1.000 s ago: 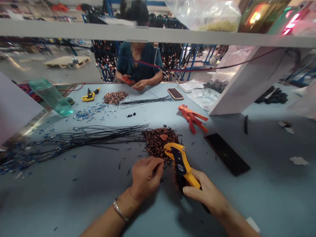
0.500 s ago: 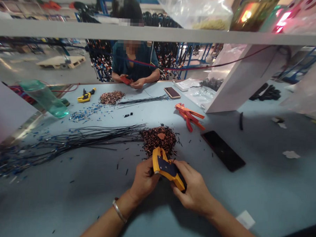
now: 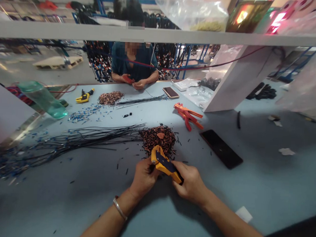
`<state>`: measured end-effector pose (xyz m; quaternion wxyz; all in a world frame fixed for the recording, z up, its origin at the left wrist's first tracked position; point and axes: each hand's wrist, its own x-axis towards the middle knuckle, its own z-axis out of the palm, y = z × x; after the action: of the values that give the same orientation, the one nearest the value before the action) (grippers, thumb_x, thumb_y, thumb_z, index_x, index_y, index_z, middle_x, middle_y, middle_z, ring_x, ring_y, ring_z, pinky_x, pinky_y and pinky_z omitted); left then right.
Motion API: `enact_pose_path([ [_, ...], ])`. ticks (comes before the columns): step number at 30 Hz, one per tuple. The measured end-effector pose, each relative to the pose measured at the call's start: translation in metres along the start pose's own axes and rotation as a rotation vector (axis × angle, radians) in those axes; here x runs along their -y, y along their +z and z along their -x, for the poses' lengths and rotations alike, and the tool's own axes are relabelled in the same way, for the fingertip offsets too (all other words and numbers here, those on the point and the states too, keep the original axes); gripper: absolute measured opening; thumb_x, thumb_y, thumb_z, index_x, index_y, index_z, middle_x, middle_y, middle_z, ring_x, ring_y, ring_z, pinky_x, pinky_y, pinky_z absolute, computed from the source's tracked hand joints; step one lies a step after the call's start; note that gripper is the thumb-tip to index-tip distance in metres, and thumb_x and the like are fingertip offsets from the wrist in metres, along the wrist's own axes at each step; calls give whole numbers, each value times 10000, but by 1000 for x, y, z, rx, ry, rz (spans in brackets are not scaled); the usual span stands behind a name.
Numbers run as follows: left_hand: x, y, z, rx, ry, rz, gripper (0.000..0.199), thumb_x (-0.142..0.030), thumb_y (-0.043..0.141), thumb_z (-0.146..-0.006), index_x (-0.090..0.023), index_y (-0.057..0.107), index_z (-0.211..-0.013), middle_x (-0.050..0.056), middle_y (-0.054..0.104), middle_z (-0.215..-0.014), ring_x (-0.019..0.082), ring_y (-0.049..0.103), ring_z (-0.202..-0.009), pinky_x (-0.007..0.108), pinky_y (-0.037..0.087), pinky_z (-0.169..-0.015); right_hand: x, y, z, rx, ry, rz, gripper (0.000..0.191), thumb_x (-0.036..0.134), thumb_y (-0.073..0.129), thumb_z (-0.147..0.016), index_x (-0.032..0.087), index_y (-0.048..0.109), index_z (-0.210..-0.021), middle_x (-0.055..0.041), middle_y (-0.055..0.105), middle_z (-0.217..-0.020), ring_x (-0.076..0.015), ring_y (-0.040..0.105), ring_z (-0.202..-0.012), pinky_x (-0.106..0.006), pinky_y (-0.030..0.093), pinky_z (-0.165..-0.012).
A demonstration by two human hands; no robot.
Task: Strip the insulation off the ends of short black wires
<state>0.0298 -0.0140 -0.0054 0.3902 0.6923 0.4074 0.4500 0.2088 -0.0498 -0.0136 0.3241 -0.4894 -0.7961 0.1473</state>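
Yellow-and-black plier-like tool [image 3: 165, 163] lies in the grasp of the right hand [image 3: 190, 181], whose fingers are wrapped around its handles. Its long axis slants forward and leftward from that hand, so the head ends right at the fingertips of the left hand [image 3: 144, 177]. The left hand is thus nearer the head, the right nearer the grips. The left hand's fingers are curled in; the tool's head hides their tips, so I cannot tell whether they pinch anything or touch the tool. Just ahead of both hands is a pile of short cut pieces [image 3: 152, 138] on the tabletop [image 3: 91, 203]. Long black wires [image 3: 99, 138] run forward-left of the left hand, and a black phone [image 3: 221, 149] lies forward-right of the right hand.
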Motion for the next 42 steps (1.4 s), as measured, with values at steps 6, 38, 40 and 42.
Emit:
enact_pose_path([
  [6,4,1,-1,-41,18,-70,155,-198,541,-758,-142,647,-661,-10,614,-547,110,546,-493,169,417,-480,-1,2,-1,-4,21,-40,323,126,487,-665,154,577,-974,-95,704,-764,-230,671,-656,-290,505,-595],
  [38,16,-14,-3,-245,316,-740,300,-299,455,-961,-174,722,-901,37,741,-663,135,666,-526,215,431,-519,-2,-19,6,294,588,-1564,486,330,755,-667,139,627,-1095,-72,665,-884,-187,636,-740,-308,495,-683],
  [40,13,-14,-2,-237,297,-748,297,-300,456,-958,-163,714,-904,37,735,-652,142,666,-522,224,430,-516,-4,-17,7,331,588,-1554,497,335,760,-667,137,623,-1101,-80,668,-897,-189,641,-744,-311,500,-681],
  [42,11,-13,-2,-233,269,-747,292,-298,457,-955,-158,707,-898,33,726,-633,147,658,-506,231,422,-500,-5,-17,8,354,589,-1538,500,329,764,-667,134,621,-1105,-85,670,-906,-188,646,-749,-307,503,-680],
])
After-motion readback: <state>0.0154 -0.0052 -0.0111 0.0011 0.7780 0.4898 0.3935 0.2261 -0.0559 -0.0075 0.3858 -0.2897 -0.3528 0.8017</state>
